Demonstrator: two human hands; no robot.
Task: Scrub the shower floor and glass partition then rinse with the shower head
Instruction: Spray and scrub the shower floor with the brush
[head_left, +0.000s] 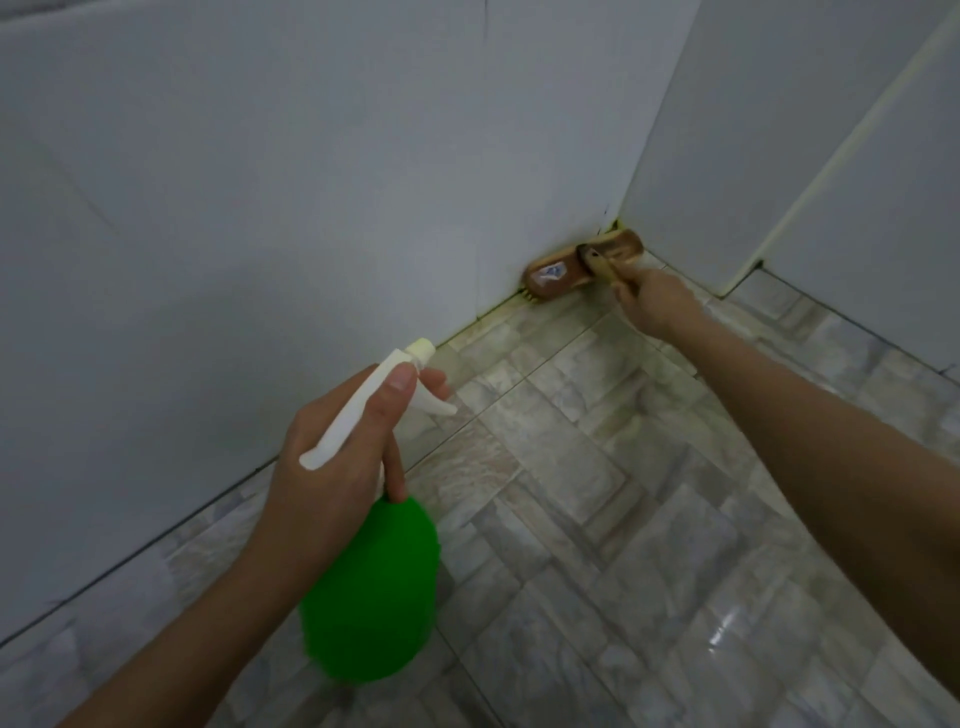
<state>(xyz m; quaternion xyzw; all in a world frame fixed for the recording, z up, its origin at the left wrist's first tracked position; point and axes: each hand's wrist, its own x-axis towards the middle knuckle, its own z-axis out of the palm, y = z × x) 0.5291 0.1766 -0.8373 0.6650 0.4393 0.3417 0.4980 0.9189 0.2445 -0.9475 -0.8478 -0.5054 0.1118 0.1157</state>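
**Brush at the corner, spray bottle held ready**

The white wall (260, 208) fills the left and upper part of the view and meets a second white wall (779, 130) in a corner at upper right. Below them spreads the shower floor (597, 519), laid in grey and beige stone-pattern tiles, shiny and wet-looking at the lower right. A yellowish line runs along the joint where wall and floor meet.

The green spray bottle (371, 587) hangs over the floor at lower centre, its white trigger head (374, 405) pointing toward the corner. The left hand (337, 457) is wrapped around the bottle's neck, thumb on top of the head.

The right hand (652, 299) is closed around a pale handle of the wooden scrub brush (566, 265), whose bristles press on the floor joint in the corner.
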